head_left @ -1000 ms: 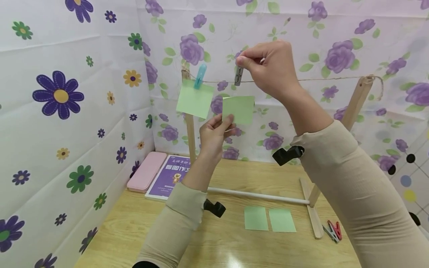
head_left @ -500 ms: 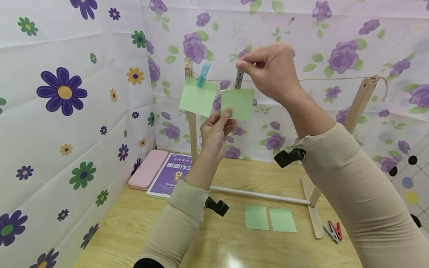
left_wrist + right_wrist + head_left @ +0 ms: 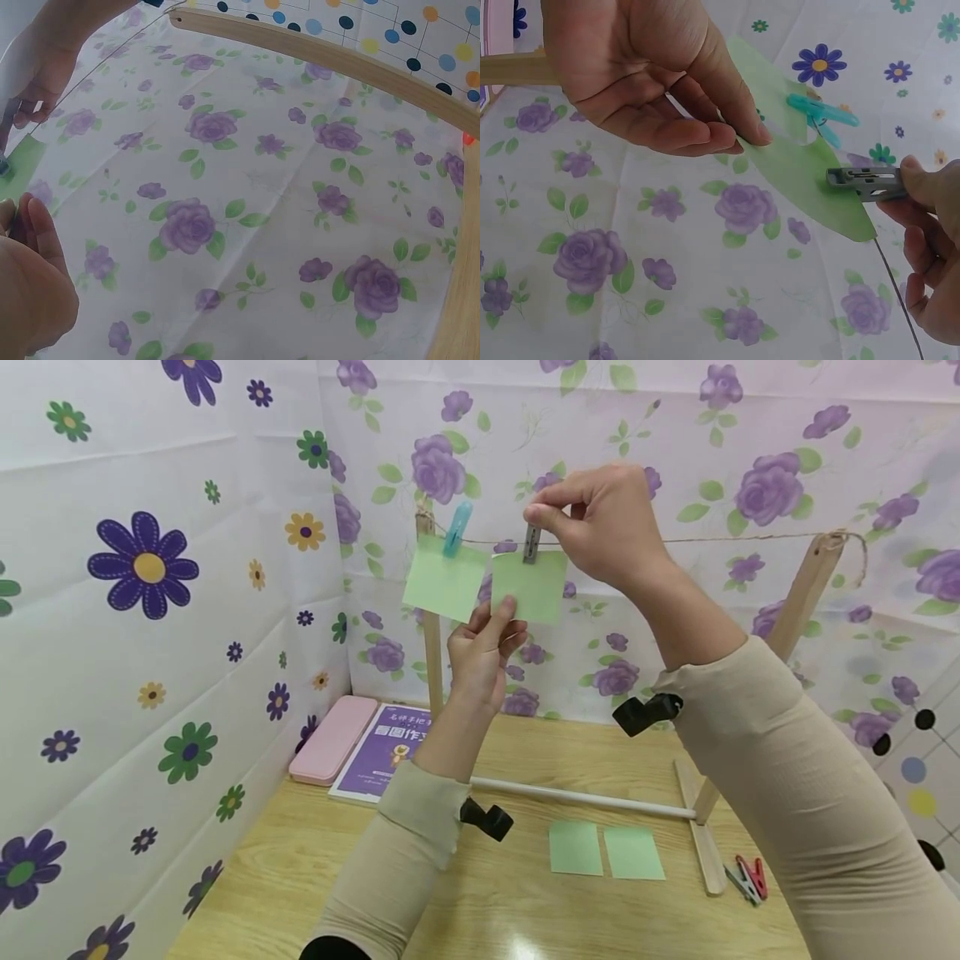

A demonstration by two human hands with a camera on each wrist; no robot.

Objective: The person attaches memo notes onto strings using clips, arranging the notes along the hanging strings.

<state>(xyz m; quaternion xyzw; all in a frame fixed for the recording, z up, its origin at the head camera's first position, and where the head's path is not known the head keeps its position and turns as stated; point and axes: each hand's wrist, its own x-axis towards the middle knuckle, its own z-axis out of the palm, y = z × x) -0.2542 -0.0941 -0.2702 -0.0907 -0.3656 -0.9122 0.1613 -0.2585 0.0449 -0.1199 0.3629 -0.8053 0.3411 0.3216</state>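
Note:
My left hand (image 3: 480,656) pinches the lower left part of a green paper square (image 3: 531,589) between thumb and fingers. Above it, my right hand (image 3: 603,522) pinches the top end of a grey clothespin (image 3: 531,543). In the right wrist view the clothespin (image 3: 862,181) lies over the upper edge of the paper (image 3: 802,180), right at the string (image 3: 900,292). To the left, another green square (image 3: 444,578) hangs from the string under a blue clothespin (image 3: 457,529). The left wrist view catches only a corner of the held paper (image 3: 26,161).
The string runs between two wooden posts (image 3: 806,585). On the table (image 3: 600,922) lie two green squares (image 3: 576,847) and grey and red clothespins (image 3: 752,878). A pink case (image 3: 333,741) and a purple book (image 3: 378,752) are at the back left; a white rod (image 3: 577,797) joins the stand.
My left hand has raised the green paper up to the string. The grey clothespin, apart from the paper a second ago, now overlaps its top edge.

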